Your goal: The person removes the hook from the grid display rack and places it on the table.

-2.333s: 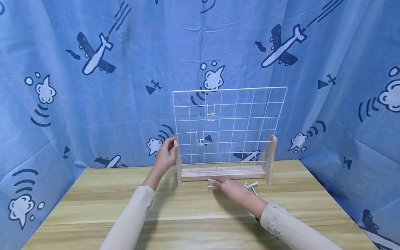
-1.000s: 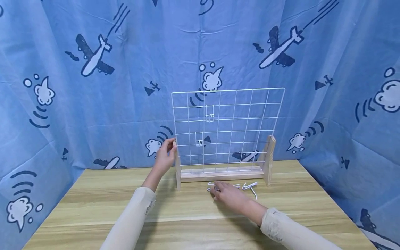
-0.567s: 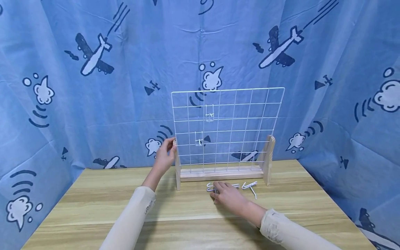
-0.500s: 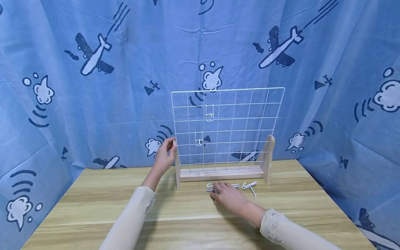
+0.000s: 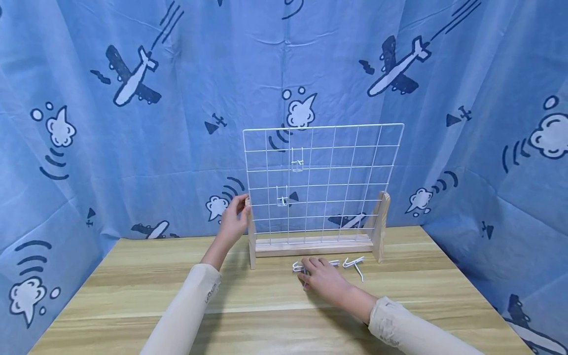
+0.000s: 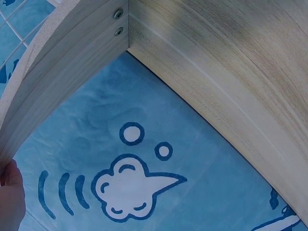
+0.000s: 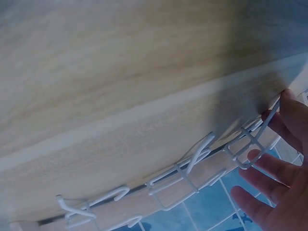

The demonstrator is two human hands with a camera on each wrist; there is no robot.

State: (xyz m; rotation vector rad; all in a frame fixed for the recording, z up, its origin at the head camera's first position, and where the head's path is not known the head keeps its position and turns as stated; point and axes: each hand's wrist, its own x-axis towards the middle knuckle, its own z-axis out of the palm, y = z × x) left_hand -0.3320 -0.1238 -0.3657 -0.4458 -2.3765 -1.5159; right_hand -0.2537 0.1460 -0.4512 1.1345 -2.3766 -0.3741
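Note:
A white wire grid panel (image 5: 320,185) stands upright in a wooden stand (image 5: 315,250) on the table. My left hand (image 5: 234,219) grips the top of the stand's left upright (image 6: 57,67); only part of that hand shows in the left wrist view. Below the panel, my right hand (image 5: 326,280) pinches the prong of a white wire hook (image 7: 248,144) between thumb and index finger, the other fingers spread. Two more wire hooks lie beside it: a middle hook (image 7: 178,180), partly hidden by the hand in the head view, and an outer hook (image 5: 355,263). Two hooks hang on the panel: an upper one (image 5: 297,162) and a lower one (image 5: 282,199).
The stand's right upright (image 5: 382,227) rises just behind the loose hooks. Wood-grained tabletop (image 5: 266,315) stretches around the stand toward me. A blue curtain (image 5: 186,98) printed with planes and clouds encloses the back and both sides.
My right hand has shifted slightly toward me and settled at the leftmost loose hook, whose two ends now appear closer together. My left hand keeps its grip on the upright.

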